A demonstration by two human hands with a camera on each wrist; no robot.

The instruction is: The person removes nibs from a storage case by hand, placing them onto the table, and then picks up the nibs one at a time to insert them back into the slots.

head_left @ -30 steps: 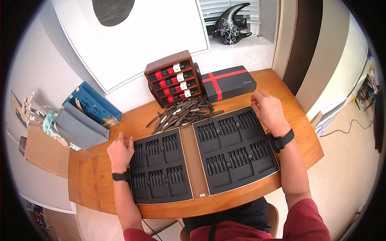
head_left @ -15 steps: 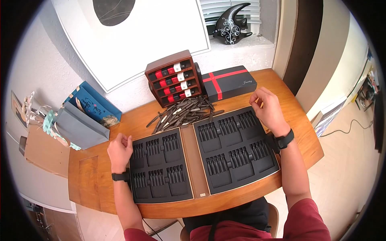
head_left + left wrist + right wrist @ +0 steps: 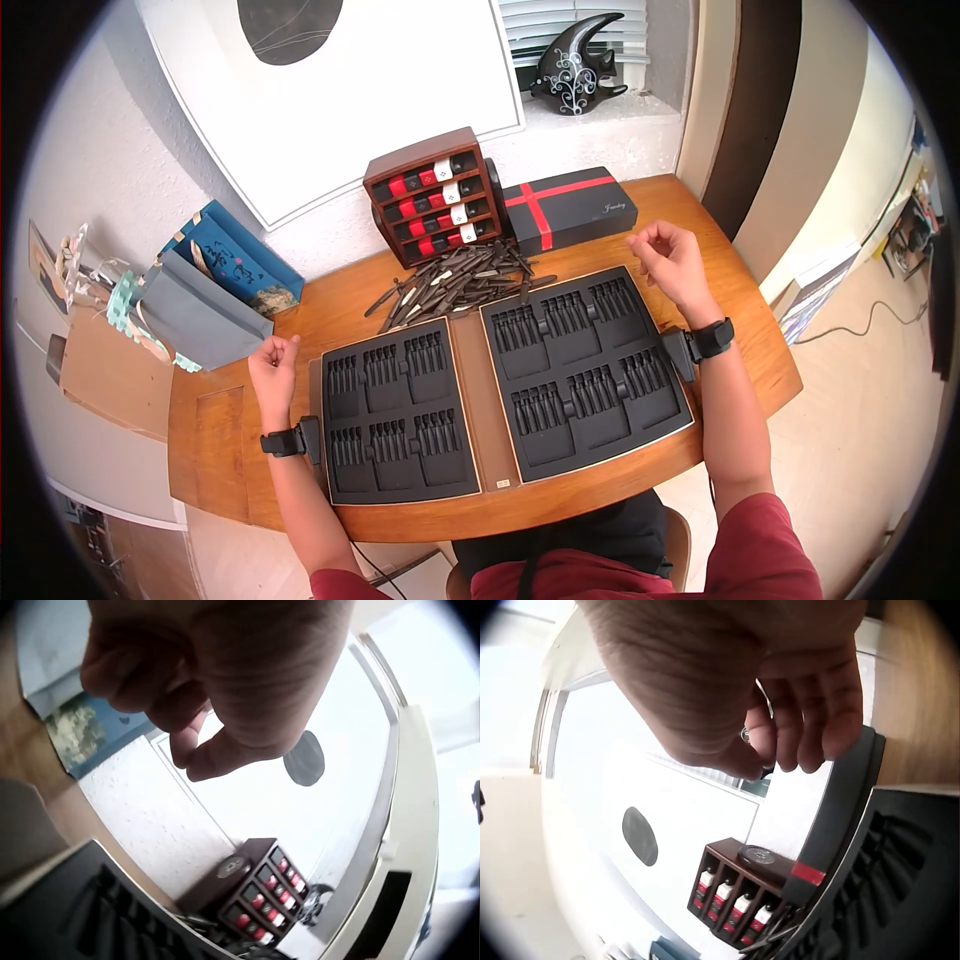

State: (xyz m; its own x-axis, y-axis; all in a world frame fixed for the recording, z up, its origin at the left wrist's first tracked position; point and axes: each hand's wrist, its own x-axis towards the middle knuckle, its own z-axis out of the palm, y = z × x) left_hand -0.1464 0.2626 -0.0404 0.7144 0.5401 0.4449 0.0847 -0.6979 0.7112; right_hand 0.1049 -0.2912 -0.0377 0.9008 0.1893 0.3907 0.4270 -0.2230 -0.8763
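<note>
On the table lies an opened two-sided case, its left black tray (image 3: pixel 400 478) and right black tray (image 3: pixel 610 445) moulded with rows of narrow slots. Beyond it is a heap of slim dark sticks (image 3: pixel 465 280), some with pale parts. My left hand (image 3: pixel 272 375) hovers beside the left tray's outer edge; its fingers (image 3: pixel 169 709) bend loosely around nothing. To the right, my right hand (image 3: pixel 672 265) is raised by the far corner of the right tray. Its fingers (image 3: pixel 810 724) are relaxed and bent, with nothing held.
Behind the heap stands a brown wooden rack (image 3: pixel 428 160) with red, white and black items on its shelves. A black box (image 3: pixel 580 215) with a red ribbon lies beside it. Gift bags (image 3: pixel 205 310) stand at the table's left. A fish ornament (image 3: pixel 575 75) sits on the sill.
My left hand has shifted slightly left, away from the left tray, and its wrist has turned. The right hand has moved only a little. Case and heap stay put.
</note>
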